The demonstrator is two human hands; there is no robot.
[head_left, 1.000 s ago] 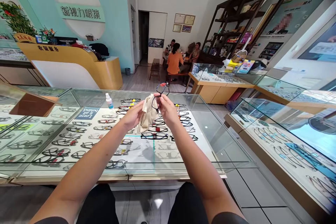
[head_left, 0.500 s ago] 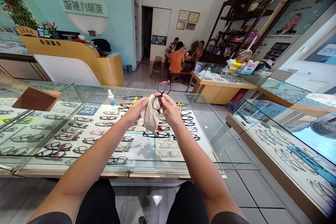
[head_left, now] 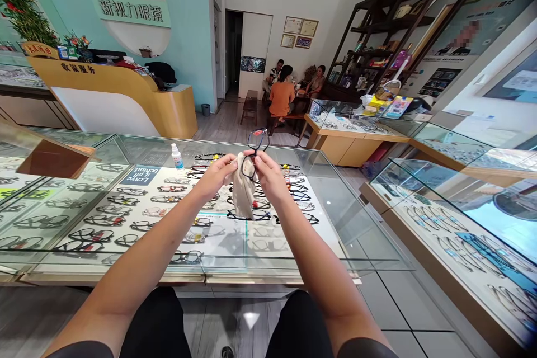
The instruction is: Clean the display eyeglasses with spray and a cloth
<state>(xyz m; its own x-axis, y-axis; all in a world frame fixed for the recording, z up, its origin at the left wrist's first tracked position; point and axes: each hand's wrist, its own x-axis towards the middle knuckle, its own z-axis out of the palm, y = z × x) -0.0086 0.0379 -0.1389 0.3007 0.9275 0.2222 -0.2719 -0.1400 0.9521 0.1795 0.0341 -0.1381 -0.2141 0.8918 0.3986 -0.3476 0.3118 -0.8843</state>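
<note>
My right hand (head_left: 269, 175) grips a pair of dark-framed eyeglasses (head_left: 259, 140) above the glass display case. One lens stands up over the fingers with a red mark on it, and the other sits lower against the cloth. A cream-coloured cloth (head_left: 243, 193) is pinched in my left hand (head_left: 218, 175) and hangs down beside the glasses. It touches the lower lens. The fingertips of my left hand are partly hidden by the cloth. A white spray bottle (head_left: 177, 156) stands on the case, left of and beyond my left hand.
Rows of eyeglasses (head_left: 128, 200) lie inside the glass display case (head_left: 369, 263) below my arms. More glass cases (head_left: 403, 218) stand to the right. A wooden counter (head_left: 176, 112) is at back left. Several people sit at a table far back, one in an orange top (head_left: 281, 98).
My left fingers have shifted slightly on the cloth, which now hangs narrower. The glasses have tilted a little. Both hands stay in nearly the same place.
</note>
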